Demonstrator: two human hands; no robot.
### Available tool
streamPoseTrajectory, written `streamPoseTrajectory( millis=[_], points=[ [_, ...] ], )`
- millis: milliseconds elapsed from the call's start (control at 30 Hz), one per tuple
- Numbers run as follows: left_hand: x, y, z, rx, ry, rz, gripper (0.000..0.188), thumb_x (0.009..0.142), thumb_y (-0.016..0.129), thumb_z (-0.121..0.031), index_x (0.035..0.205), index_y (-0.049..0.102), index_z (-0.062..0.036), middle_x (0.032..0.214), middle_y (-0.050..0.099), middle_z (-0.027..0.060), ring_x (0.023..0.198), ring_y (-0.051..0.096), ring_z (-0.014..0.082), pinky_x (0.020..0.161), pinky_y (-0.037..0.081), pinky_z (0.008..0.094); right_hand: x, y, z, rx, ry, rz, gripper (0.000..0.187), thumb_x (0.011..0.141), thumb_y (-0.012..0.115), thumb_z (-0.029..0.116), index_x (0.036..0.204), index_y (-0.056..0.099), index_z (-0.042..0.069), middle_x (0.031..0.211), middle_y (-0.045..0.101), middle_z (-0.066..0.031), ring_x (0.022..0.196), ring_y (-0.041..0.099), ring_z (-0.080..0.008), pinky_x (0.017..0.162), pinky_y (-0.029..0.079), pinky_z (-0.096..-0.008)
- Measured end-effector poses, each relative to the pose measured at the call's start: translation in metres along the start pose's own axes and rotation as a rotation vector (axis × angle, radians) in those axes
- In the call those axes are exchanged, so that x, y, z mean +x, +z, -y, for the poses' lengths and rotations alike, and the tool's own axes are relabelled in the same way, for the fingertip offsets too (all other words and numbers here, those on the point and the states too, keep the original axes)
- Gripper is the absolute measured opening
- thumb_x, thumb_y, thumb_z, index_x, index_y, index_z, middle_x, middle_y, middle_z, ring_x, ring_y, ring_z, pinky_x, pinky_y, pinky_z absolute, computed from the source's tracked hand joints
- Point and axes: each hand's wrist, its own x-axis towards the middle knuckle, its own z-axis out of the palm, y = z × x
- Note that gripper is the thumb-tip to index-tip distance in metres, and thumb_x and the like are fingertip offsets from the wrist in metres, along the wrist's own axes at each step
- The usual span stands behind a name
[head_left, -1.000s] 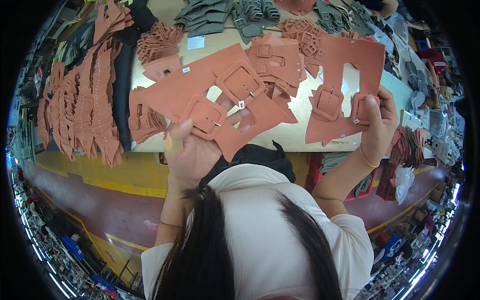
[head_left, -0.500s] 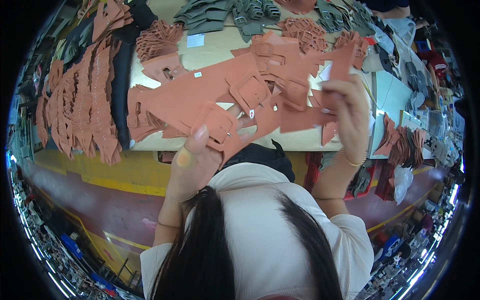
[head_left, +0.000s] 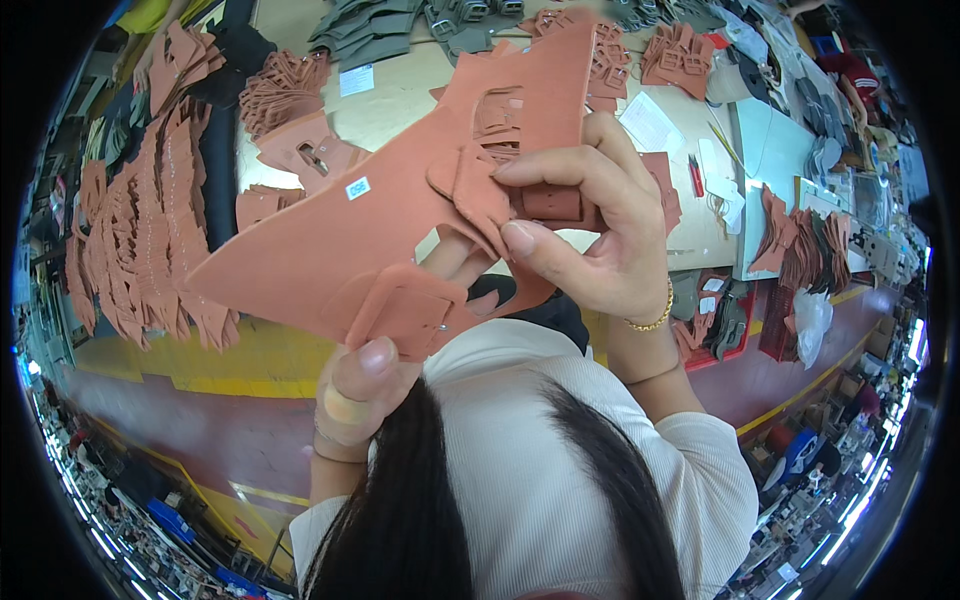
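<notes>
Leather piece (head_left: pixel 400 180) held between both hands

Terracotta stack (head_left: pixel 145 225) lies left of the leather piece. Left hand (head_left: pixel 362 390) grips its lower edge, thumb against the lower buckle (head_left: pixel 405 310). Right hand (head_left: pixel 610 220), at its right side, pinches the upper strap (head_left: pixel 472 195). Red pen (head_left: pixel 696 176) lies farther right of it.

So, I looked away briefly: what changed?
The right hand moved left to the flat orange leathery piece, thumb and forefinger now pinching its upper square orange buckle; whether it still holds its second piece is unclear. The left hand still holds the flat piece.
</notes>
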Motion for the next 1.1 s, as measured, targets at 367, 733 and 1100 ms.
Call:
streamPoseTrajectory(
  millis=[367,733,1100],
  points=[
    [0.005,-0.016,0.008,-0.088,0.151,0.039,0.077,0.077,0.057,-0.04,0.132,0.04,0.0103,0.146,0.027,0.0306,0.134,0.031,0.0459,0.109,0.027,0.0594,-0.001,0.004,0.008,-0.188,-0.114,-0.116,0.034,0.061,0.082,0.013,0.092,0.067,0.007,0.081,0.046,-0.0066,0.066,0.053,-0.0189,0.056,0.046,-0.0296],
    [0.0,-0.036,0.019,-0.266,0.207,0.123,0.062,0.077,0.056,-0.029,0.121,0.049,0.0135,0.129,0.049,0.0296,0.127,0.042,0.0409,0.109,0.027,0.056,-0.001,0.007,0.013,-0.225,-0.148,-0.17,0.035,0.056,0.082,0.012,0.088,0.068,0.008,0.078,0.047,-0.0059,0.064,0.053,-0.0185,0.055,0.046,-0.0291],
    [-0.018,-0.047,0.013,0.158,0.067,0.009,0.065,0.075,0.061,-0.029,0.12,0.049,0.0161,0.13,0.049,0.0288,0.129,0.042,0.0352,0.113,0.025,0.0475,-0.005,0.015,0.017,-0.103,0.001,-0.202,0.031,0.059,0.081,0.008,0.086,0.067,0.006,0.08,0.048,-0.0059,0.064,0.054,-0.0169,0.055,0.047,-0.028]
  ],
)
